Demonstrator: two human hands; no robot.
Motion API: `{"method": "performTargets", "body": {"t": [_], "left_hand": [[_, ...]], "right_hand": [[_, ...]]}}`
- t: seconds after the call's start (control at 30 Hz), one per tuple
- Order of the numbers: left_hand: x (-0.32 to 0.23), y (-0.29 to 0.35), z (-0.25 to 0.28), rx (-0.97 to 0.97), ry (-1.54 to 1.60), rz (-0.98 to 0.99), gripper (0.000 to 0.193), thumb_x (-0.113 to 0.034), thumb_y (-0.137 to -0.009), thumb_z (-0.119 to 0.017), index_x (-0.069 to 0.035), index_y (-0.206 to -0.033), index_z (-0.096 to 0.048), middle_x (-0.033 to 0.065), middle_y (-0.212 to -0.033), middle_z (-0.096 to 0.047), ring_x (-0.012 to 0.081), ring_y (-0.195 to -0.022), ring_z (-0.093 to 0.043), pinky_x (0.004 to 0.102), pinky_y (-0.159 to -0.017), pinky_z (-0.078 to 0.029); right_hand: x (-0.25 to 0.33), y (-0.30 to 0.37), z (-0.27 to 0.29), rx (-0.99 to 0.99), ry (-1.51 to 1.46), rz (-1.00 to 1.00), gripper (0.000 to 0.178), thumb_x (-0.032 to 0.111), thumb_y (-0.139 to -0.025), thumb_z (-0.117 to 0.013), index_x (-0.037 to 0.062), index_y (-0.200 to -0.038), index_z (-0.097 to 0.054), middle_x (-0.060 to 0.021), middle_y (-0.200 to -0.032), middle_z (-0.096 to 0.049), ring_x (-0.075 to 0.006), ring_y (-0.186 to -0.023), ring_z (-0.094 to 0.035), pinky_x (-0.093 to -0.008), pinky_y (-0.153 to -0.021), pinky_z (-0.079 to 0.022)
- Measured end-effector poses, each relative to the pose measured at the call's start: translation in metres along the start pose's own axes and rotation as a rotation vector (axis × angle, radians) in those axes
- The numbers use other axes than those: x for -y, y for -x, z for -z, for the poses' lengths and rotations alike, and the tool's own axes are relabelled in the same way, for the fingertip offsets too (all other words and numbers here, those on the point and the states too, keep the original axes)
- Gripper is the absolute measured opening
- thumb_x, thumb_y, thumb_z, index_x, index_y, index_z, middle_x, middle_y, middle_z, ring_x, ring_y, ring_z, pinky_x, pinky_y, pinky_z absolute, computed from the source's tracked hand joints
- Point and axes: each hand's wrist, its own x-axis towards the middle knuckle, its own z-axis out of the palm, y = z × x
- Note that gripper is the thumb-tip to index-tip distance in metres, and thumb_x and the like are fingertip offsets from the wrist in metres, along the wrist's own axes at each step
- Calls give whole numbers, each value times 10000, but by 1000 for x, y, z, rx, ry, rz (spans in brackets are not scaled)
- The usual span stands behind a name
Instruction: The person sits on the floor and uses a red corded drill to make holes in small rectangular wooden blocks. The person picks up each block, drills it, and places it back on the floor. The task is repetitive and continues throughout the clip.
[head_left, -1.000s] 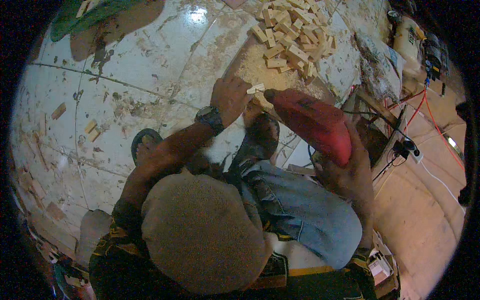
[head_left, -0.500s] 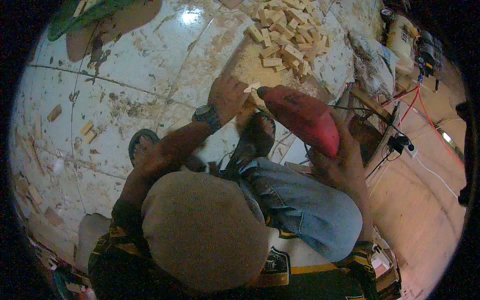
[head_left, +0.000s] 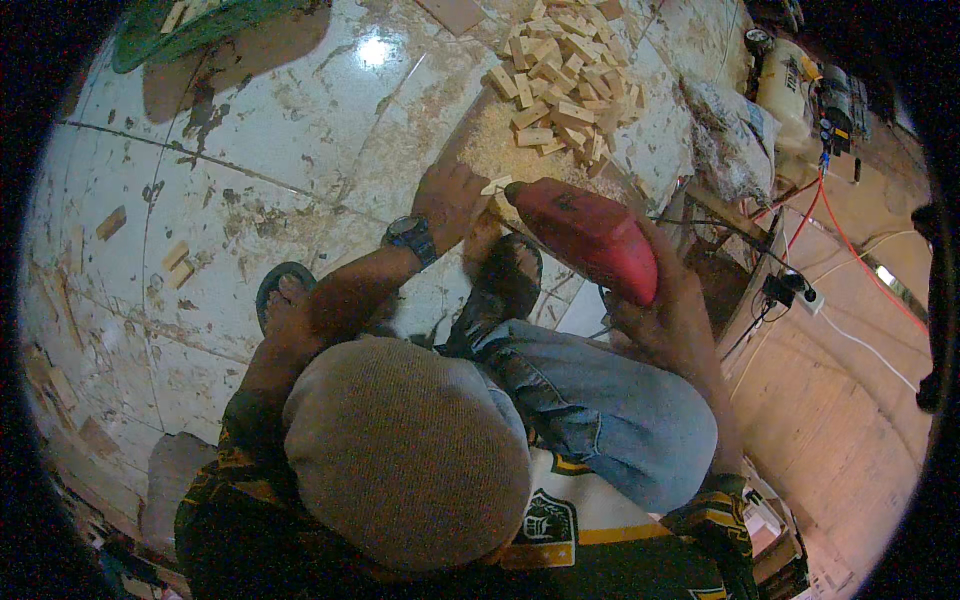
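Note:
My left hand [head_left: 448,203], with a dark watch on its wrist, has its fingers closed on a small pale wooden block [head_left: 497,185] close to the floor. Over the sawdust, the dark nose of a red power tool [head_left: 590,232] is right beside that block. Whether the nose touches the wood I cannot tell. My right hand [head_left: 632,322] grips the tool from beneath, and the red body hides part of its fingers. Just beyond both hands is a heap of small cut wooden blocks [head_left: 570,85].
Sawdust [head_left: 490,140] lies around the heap. To the right are a cream air compressor [head_left: 787,90], a red hose [head_left: 812,205], a black plug [head_left: 790,288] and cables. A green container [head_left: 205,35] stands far left; loose wood pieces [head_left: 178,268] lie on the tiles. My sandalled foot [head_left: 518,268] is close to my left hand.
The whole view has shifted slightly, so the heap, hands and tool appear a little lower. Both hands keep their grip, and the tool's nose stays beside the block.

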Motion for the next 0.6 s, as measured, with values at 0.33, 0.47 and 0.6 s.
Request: {"method": "performTargets", "body": {"t": [0.33, 0.47, 0.6], "left_hand": [[3, -2, -4, 86, -10, 39, 218, -243, -835, -696, -108, -1006, -678, 89, -959, -606, 300, -1009, -563, 446, -851, -452], [4, 1, -5, 3, -7, -1, 210, -236, -823, -705, -115, -993, -680, 83, -956, -598, 299, -1006, -562, 445, -843, -454], [6, 3, -7, -55, 1, -38, 212, -231, -817, -711, -113, -991, -681, 78, -963, -594, 295, -1003, -561, 441, -838, -455]], "right_hand": [[5, -1, 1, 31, 40, -29, 774, 163, -785, -770, 78, -1466, -411, -224, -1149, -685, -354, -1057, -686, -414, -917, -530], [7, -2, 2, 23, 35, -8, 776, 145, -791, -754, 88, -1479, -400, -226, -1154, -682, -351, -1060, -684, -413, -922, -528], [10, -3, 2, 48, -21, -37, 787, 130, -785, -748, 94, -1487, -395, -223, -1162, -681, -348, -1077, -678, -411, -928, -527]]}}
